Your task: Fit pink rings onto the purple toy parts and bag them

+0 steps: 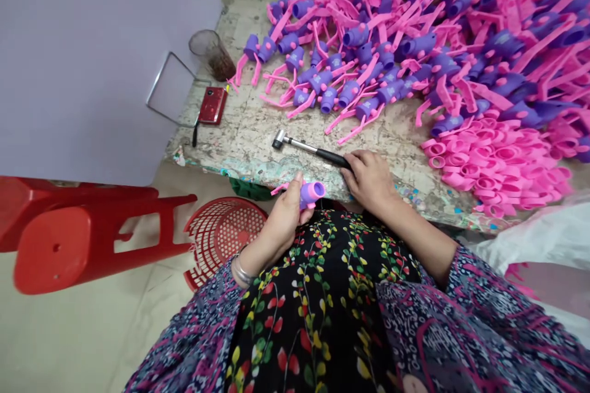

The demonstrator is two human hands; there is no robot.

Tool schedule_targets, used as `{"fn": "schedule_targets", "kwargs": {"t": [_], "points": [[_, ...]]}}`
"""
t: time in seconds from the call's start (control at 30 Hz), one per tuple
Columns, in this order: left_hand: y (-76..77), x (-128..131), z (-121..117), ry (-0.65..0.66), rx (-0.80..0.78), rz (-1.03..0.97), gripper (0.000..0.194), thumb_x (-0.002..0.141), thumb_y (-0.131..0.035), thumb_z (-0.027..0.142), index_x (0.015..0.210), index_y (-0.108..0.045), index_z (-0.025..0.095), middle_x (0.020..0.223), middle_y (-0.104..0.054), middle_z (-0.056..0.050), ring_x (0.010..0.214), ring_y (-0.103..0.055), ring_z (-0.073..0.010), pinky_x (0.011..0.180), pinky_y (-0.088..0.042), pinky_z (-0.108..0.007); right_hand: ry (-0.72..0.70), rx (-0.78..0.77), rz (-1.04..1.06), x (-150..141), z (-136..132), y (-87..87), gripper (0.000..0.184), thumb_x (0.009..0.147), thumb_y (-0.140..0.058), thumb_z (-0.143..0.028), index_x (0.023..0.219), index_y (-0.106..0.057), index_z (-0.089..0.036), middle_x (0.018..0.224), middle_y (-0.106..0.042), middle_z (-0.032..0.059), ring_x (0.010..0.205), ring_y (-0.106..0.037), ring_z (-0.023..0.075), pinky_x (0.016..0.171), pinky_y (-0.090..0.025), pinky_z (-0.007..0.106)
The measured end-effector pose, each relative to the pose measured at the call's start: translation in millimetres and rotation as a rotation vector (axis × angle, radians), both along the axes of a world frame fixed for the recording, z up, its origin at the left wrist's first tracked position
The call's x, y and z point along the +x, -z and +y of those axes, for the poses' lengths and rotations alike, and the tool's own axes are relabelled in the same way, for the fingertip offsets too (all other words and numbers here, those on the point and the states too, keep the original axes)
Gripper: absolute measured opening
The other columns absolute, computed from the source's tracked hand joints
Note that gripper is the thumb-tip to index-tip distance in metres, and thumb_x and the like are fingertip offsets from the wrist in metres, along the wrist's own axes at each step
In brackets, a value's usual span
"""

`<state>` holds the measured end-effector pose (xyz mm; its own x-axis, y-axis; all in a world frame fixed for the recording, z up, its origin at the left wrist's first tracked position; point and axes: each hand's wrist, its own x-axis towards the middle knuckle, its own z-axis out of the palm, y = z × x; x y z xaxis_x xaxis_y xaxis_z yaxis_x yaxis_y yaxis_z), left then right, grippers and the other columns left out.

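1. Hammer (310,148) (head view): right hand (372,179) curled round its handle end.
2. Purple-pink piece (308,196): wearer's side of the hammer, pinched in left hand (286,214).
3. If that pinch slackens, it could drop floorward, imo.

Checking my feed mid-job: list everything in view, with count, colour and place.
Table: one, pale, stained, ahead
Heaped pieces: many, purple and pink, table's far right
Rings: many, pink, table's near right
Hammer: one, black and silver, near table's front edge
Held piece: one, purple and pink, before that edge
Box: one, red, table's left
Cup: one, see-through, behind box
Metal loop: one, silver, table's left edge
Basket: one, red, below table
Stools: count unclear, red, left
Bag: one, white, right
Left hand: one, bare, holding piece
Right hand: one, bare, on hammer handle
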<state>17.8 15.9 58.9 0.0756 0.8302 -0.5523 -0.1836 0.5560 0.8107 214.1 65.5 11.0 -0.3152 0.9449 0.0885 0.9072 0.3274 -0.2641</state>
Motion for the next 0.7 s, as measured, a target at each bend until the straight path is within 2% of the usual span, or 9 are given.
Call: {"fn": "schedule_targets", "kwargs": {"t": [0.2, 0.37, 0.43, 0.5, 0.6, 0.7], "points": [[4.8, -1.0, 0.9, -0.066, -0.035, -0.03, 0.051, 0.087, -0.047, 0.065, 0.063, -0.046, 0.019, 0.044, -0.044, 0.006, 0.035, -0.032, -0.0047, 0.038, -0.018, -0.02, -0.022, -0.075, -0.16, -13.5, 12.0, -11.2, 0.04, 0.097, -0.047, -0.041, 0.119, -0.062, -0.012, 0.103, -0.062, 0.0186, 0.094, -0.054, 0.0333, 0.078, -0.041, 0.042], [7.5, -8.1, 8.5, -0.124, 0.005, -0.029, 0.054, 0.086, -0.046, 0.068, 0.062, -0.046, 0.019, 0.039, -0.042, 0.006, 0.033, -0.032, -0.0051, 0.036, -0.019, -0.019, -0.035, -0.244, -0.117, -17.8, 11.6, -22.2, 0.029, 0.096, -0.047, -0.032, 0.112, -0.058, -0.01, 0.102, -0.064, 0.0189, 0.086, -0.06, 0.0292, 0.073, -0.043, 0.037], [7.3, -12.9, 13.2, -0.164, 0.012, -0.027, 0.055, 0.085, -0.045, 0.069, 0.061, -0.044, 0.02, 0.036, -0.038, 0.007, 0.031, -0.029, -0.0046, 0.036, -0.017, -0.019, 0.016, -0.371, -0.011, -10.8, 4.5, -22.5, 0.03, 0.095, -0.046, -0.032, 0.115, -0.056, -0.012, 0.096, -0.067, 0.0155, 0.078, -0.062, 0.027, 0.067, -0.044, 0.035], [6.9, -17.7, 18.7, -0.224, 0.02, -0.024, 0.056, 0.083, -0.046, 0.071, 0.061, -0.043, 0.02, 0.037, -0.037, 0.007, 0.031, -0.026, -0.0039, 0.036, -0.016, -0.018, 0.07, -0.457, 0.181, -0.3, -5.6, -22.2, 0.033, 0.094, -0.047, -0.036, 0.119, -0.056, -0.016, 0.091, -0.069, 0.011, 0.076, -0.064, 0.0255, 0.067, -0.046, 0.034], [7.1, -23.0, 28.0, -0.321, 0.048, -0.024, 0.055, 0.081, -0.048, 0.073, 0.066, -0.043, 0.02, 0.042, -0.041, 0.008, 0.033, -0.025, -0.0033, 0.036, -0.014, -0.018, 0.129, -0.466, 0.573, 14.1, -24.0, -27.6, 0.04, 0.093, -0.049, -0.046, 0.121, -0.061, -0.02, 0.092, -0.07, 0.0072, 0.077, -0.064, 0.0219, 0.067, -0.049, 0.032], [8.4, -24.5, 38.6, -0.404, 0.081, -0.023, 0.051, 0.081, -0.05, 0.07, 0.071, -0.043, 0.021, 0.047, -0.044, 0.008, 0.035, -0.027, -0.0033, 0.037, -0.017, -0.017, 0.208, -0.447, 0.861, 18.9, -41.9, -40.5, 0.045, 0.093, -0.052, -0.05, 0.125, -0.062, -0.021, 0.072, -0.064, 0.0011, 0.057, -0.057, 0.0156, 0.051, -0.045, 0.027]]}}
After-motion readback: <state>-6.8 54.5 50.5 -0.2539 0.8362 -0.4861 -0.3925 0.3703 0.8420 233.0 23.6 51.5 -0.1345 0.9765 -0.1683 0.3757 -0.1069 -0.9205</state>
